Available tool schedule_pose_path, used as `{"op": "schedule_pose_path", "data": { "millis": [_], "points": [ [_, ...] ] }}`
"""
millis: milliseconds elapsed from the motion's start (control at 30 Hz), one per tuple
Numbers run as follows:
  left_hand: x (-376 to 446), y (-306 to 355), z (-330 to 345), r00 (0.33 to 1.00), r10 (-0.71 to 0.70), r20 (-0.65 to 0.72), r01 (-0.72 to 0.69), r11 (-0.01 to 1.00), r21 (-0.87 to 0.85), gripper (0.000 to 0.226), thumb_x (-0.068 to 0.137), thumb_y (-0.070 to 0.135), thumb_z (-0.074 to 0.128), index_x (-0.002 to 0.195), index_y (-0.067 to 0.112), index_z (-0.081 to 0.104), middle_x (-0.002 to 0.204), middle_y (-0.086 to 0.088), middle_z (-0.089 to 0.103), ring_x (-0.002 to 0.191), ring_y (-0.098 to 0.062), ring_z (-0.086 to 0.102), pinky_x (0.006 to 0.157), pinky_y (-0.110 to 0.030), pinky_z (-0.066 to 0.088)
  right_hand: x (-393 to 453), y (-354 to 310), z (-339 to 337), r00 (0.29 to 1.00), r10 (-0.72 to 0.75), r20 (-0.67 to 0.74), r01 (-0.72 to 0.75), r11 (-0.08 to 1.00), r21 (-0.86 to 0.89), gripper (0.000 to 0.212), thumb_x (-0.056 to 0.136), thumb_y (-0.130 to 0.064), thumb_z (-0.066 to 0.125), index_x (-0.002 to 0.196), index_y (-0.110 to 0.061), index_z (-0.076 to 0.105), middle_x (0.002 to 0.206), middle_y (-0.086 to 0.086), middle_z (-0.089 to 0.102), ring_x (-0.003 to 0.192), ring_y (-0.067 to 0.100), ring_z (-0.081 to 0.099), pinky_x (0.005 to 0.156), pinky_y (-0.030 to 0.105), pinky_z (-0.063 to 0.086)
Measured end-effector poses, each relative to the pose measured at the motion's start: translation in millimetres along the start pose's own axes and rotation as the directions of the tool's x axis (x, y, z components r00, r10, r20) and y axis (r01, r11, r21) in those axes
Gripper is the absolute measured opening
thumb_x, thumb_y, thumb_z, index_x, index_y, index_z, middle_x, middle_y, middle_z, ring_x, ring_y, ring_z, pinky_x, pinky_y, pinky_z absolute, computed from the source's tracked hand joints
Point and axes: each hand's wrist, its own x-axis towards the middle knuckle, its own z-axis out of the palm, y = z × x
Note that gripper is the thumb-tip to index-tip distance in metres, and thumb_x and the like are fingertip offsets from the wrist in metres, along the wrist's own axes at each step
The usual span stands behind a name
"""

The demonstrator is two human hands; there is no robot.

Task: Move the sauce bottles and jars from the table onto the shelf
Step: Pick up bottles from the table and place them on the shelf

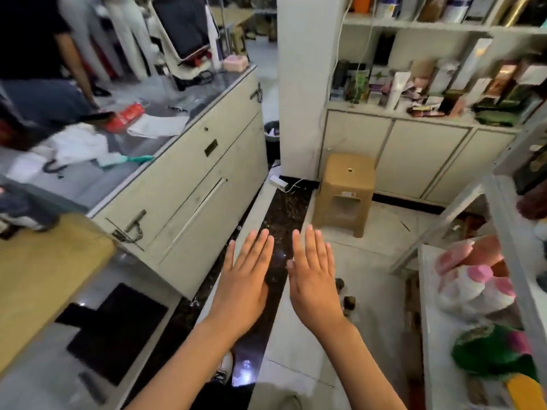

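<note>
Left hand [245, 279]: held flat over the floor, palm down, fingers straight and together; it held nothing.
Right hand [313, 279]: the same, flat and empty, just beside the left one, w/ a narrow gap between them.
Sauce bottles / jars: I could not find them for sure. No table w/ bottles showed in this view. Some small dark round things [346, 300] stood low near the right hand, maybe jar lids, but too blurred to tell.
Shelf: a white wall shelf [414, 112] at the back right, already crowded w/ boxes and tubes. A second white rack [429, 291] stood close at the right, w/ pink and green packets on it. Which one was meant, I cannot tell.
Step, my judgement: the very start, nothing picked up yet; the person had first to turn toward the table.
Handling, my judgement: glass jars and bottles are prob. heavy for their size, stiff, breakable, and slippery if sauce ran on the outside. Better to take a bottle around the body, not by the thin neck or cap; a jar around the side wall, w/ the other hand under it if big.
Risk, my judgement: the hard tile floor [370, 255] would break glass if dropped; the crowded shelf left little space to set things down.
Other: a counter w/ drawers [189, 184] at the left, a brown plastic stool [346, 190] ahead, another person [35, 69] at the far left.
</note>
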Motion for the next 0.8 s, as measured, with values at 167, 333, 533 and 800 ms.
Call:
{"op": "schedule_pose_path", "data": {
  "millis": [167, 333, 533, 800],
  "points": [
    [-27.4, -23.0, -22.8, 0.993, -0.116, 0.007, 0.115, 0.991, 0.064, 0.091, 0.089, 0.012, 0.058, 0.154, 0.016, -0.005, 0.163, -0.004, 0.0, 0.151, -0.021, -0.003, 0.12, -0.052, 0.013, 0.5, -37.8, 17.0, 0.992, -0.122, -0.007, 0.122, 0.99, 0.064, 0.063, 0.105, -0.015, 0.036, 0.158, -0.019, 0.002, 0.165, 0.006, -0.007, 0.153, 0.024, -0.016, 0.124, 0.043, -0.008],
    [-52.7, -55.2, -42.2, 0.978, -0.207, -0.003, 0.206, 0.974, 0.096, 0.089, 0.091, 0.014, 0.053, 0.154, 0.017, -0.009, 0.163, -0.003, -0.006, 0.15, -0.019, -0.008, 0.121, -0.052, 0.009, 9.2, -72.1, 40.4, 0.973, -0.231, -0.001, 0.229, 0.967, 0.115, 0.074, 0.097, -0.004, 0.041, 0.16, -0.016, 0.004, 0.167, 0.011, -0.002, 0.153, 0.025, -0.014, 0.122, 0.038, -0.015],
    [-85.7, -109.4, -66.8, 0.95, -0.308, -0.054, 0.312, 0.945, 0.1, 0.085, 0.091, 0.014, 0.055, 0.156, 0.012, 0.0, 0.164, -0.006, 0.001, 0.151, -0.02, -0.004, 0.12, -0.053, 0.011, 24.8, -129.5, 73.6, 0.95, -0.313, 0.004, 0.309, 0.938, 0.155, 0.079, 0.093, -0.001, 0.047, 0.159, -0.016, 0.006, 0.167, 0.013, 0.007, 0.154, 0.028, -0.005, 0.123, 0.042, -0.005],
    [-150.2, -201.7, -106.7, 0.849, -0.502, -0.164, 0.506, 0.862, -0.016, 0.089, 0.085, 0.008, 0.064, 0.155, 0.01, 0.009, 0.163, -0.003, 0.005, 0.151, -0.02, 0.0, 0.12, -0.05, 0.007, 34.7, -257.1, 121.4, 0.883, -0.456, 0.116, 0.423, 0.878, 0.225, 0.068, 0.094, -0.002, 0.042, 0.158, -0.011, 0.022, 0.166, 0.015, 0.014, 0.154, 0.024, 0.0, 0.125, 0.044, 0.005]
  ]
}}
